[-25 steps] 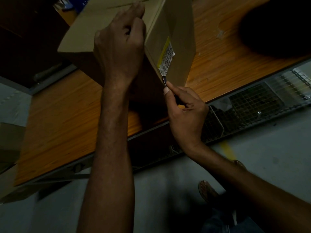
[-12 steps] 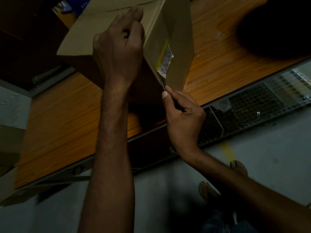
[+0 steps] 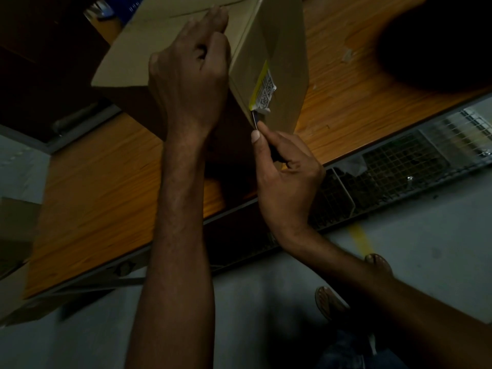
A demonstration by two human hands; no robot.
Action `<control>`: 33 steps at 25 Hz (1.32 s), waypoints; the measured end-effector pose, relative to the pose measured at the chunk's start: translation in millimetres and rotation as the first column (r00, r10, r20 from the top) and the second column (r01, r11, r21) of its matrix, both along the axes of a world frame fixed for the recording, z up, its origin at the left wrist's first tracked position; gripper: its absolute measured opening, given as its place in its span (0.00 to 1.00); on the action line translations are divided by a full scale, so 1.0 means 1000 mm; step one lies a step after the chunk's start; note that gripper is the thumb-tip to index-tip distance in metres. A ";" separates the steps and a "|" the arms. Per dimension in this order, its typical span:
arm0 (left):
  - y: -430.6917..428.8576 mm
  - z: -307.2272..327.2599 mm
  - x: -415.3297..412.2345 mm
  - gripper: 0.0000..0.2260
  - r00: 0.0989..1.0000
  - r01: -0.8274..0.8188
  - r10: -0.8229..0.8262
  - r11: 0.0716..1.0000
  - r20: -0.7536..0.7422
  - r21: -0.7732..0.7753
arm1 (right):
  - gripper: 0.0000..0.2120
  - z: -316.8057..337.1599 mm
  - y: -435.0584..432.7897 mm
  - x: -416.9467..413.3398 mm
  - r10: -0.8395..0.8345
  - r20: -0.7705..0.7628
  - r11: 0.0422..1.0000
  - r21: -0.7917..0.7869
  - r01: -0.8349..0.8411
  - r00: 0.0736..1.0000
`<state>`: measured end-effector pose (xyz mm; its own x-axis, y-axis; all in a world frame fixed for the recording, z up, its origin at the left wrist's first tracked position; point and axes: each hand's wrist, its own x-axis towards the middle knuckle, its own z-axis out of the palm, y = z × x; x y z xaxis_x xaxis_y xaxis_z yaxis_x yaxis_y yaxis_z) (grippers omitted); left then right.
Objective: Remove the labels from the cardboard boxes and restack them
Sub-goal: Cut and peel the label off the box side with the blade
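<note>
Head view, tan cardboard box (image 3: 287, 49), yellow-edged barcode label (image 3: 265, 90) curling off

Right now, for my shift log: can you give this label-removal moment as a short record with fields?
box: cardboard box on the wooden table
label: yellow and white, on the box's side, lower corner curled up
left hand: holds the box's top
right hand: pinches a thin blade
blade: tip at the label's lower edge
</note>
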<state>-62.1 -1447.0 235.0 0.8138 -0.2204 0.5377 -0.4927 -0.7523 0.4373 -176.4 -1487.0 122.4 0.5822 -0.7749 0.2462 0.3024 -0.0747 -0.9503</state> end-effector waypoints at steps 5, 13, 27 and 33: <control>0.001 -0.003 0.002 0.21 1.000 -0.001 0.001 1.000 -0.004 -0.014 | 0.08 0.001 -0.002 -0.001 -0.012 0.013 0.997 -0.079 0.013 1.000; 0.001 -0.003 0.000 0.21 1.000 0.000 0.000 1.000 0.011 -0.004 | 0.08 0.006 -0.001 0.001 -0.013 0.034 0.997 -0.072 0.015 0.999; 0.001 -0.001 0.002 0.21 0.998 0.063 -0.063 0.998 -0.009 -0.031 | 0.09 0.016 -0.024 -0.001 -0.038 -0.042 0.997 0.069 0.041 0.998; 0.001 -0.001 0.005 0.20 0.998 0.053 -0.053 0.999 -0.034 -0.009 | 0.09 -0.004 -0.064 -0.003 -0.036 -0.158 0.999 0.019 0.039 0.987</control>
